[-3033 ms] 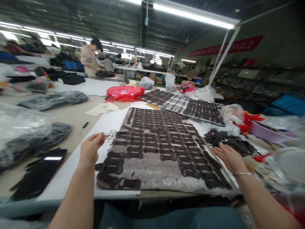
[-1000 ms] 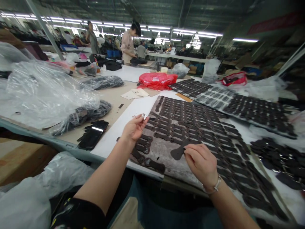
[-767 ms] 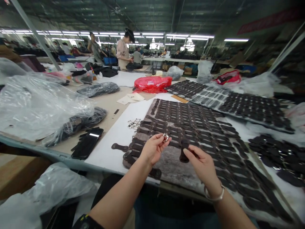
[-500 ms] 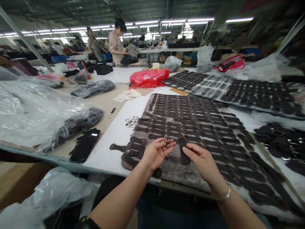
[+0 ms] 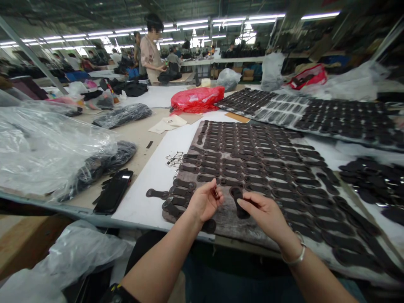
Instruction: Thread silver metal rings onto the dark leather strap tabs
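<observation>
My left hand [image 5: 206, 201] is closed, its fingers curled round a small metal buckle [image 5: 216, 192] that is mostly hidden. Just to its right, my right hand [image 5: 263, 210] pinches a dark strap tab [image 5: 240, 205] with widened, rounded ends between thumb and fingers. The tab hangs above the near part of a grey-brown board [image 5: 229, 225]. Rows of similar dark tabs [image 5: 232, 169] lie across that board. Left of the board, a small pile of metal buckles [image 5: 174, 160] rests on white paper [image 5: 143, 185].
A black phone [image 5: 114, 191] and plastic-wrapped bundles [image 5: 121, 115] lie at left. Behind the board sits a red plastic bag [image 5: 197, 99]. A second board of tabs [image 5: 341, 120] and a heap of dark pieces [image 5: 372, 181] are at right. A person [image 5: 153, 54] stands beyond the table.
My left fingers have curled in, so the buckle that showed clearly is now mostly covered. The tab in my right hand has moved slightly left. My view has shifted a little.
</observation>
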`<state>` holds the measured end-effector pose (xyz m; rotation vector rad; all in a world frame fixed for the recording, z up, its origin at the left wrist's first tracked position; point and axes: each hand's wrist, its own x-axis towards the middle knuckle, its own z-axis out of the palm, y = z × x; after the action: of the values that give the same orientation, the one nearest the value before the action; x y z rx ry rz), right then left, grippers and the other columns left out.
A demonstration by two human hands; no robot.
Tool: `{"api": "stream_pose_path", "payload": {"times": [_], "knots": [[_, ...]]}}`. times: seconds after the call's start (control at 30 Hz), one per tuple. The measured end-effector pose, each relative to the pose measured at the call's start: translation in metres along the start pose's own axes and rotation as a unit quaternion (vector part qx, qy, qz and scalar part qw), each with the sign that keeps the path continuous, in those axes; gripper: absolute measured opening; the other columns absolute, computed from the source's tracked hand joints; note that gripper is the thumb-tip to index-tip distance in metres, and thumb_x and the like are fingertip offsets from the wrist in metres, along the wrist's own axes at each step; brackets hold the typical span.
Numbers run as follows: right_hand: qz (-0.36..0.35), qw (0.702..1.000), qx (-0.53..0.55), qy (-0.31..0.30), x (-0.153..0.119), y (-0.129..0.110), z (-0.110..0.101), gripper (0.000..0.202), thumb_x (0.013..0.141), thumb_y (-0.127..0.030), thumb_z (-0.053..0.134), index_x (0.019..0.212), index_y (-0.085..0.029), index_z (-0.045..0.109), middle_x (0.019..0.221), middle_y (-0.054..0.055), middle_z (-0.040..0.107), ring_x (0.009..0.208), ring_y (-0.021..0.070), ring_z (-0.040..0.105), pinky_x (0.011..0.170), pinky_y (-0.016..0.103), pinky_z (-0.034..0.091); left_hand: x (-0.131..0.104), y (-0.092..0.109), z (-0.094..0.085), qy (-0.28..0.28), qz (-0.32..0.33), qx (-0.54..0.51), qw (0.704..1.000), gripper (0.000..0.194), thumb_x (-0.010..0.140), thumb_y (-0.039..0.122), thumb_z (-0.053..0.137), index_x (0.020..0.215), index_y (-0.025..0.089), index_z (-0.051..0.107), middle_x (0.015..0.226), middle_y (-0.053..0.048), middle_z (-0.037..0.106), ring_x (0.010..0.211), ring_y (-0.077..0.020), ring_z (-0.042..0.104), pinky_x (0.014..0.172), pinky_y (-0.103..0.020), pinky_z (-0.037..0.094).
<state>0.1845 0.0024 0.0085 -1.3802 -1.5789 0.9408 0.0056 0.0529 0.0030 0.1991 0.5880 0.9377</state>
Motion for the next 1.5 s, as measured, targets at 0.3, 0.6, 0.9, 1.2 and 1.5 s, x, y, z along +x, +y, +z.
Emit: {"api": "stream_pose_path", "payload": {"times": [0.3,0.6,0.9,1.2,1.5], "knots": [[0.093,0.982,0.151,-0.069,0.000,-0.007,-0.006,0.027,0.081,-0.040,0.061,0.093,-0.017,0.070,0.077,0.001,0.064,0.068,0.0140,0.054,0.062,0.024,0.042,-0.012,-0.014,0.003,-0.120,0.023,0.229,0.966,0.034,0.071,0.033,0.072,0.096,0.011,0.067,0.065,0.003,0.042,0.046,-0.0010,0.023,0.043,-0.019,0.013],[0.167,0.945,0.250,-0.129,-0.004,-0.011,-0.001,0.034,0.076,-0.047,0.065,0.074,-0.014,0.065,0.064,0.002,0.058,0.060,0.0138,0.051,0.059,0.025,0.040,-0.012,-0.021,-0.001,-0.139,-0.011,0.266,0.954,0.045,0.063,0.038,0.076,0.101,0.014,0.068,0.060,0.003,0.043,0.048,-0.0036,0.024,0.048,-0.022,0.014],[0.144,0.957,0.210,-0.137,-0.004,-0.009,-0.001,0.036,0.075,-0.048,0.065,0.070,-0.013,0.063,0.065,0.000,0.056,0.060,0.0126,0.048,0.058,0.024,0.037,-0.010,-0.032,-0.002,-0.104,0.050,0.275,0.955,0.029,0.063,0.032,0.076,0.085,0.015,0.070,0.073,-0.002,0.058,0.053,-0.0054,0.037,0.050,-0.021,0.022],[0.088,0.987,0.022,-0.134,-0.006,-0.021,-0.006,0.021,0.077,-0.036,0.063,0.076,-0.015,0.066,0.059,-0.003,0.051,0.053,0.0111,0.044,0.048,0.022,0.032,-0.007,-0.033,-0.001,-0.089,0.050,0.266,0.958,0.023,0.065,0.027,0.075,0.083,0.013,0.071,0.073,-0.003,0.063,0.064,-0.0111,0.053,0.060,-0.021,0.036],[-0.025,0.992,-0.107,-0.067,-0.004,-0.014,-0.006,0.019,0.084,-0.030,0.055,0.081,-0.022,0.072,0.072,-0.001,0.063,0.069,0.0159,0.058,0.062,0.024,0.042,-0.009,-0.029,0.002,-0.086,-0.011,0.157,0.984,0.034,0.066,0.029,0.076,0.094,0.011,0.069,0.068,0.000,0.056,0.051,-0.0035,0.040,0.047,-0.017,0.032]]}}
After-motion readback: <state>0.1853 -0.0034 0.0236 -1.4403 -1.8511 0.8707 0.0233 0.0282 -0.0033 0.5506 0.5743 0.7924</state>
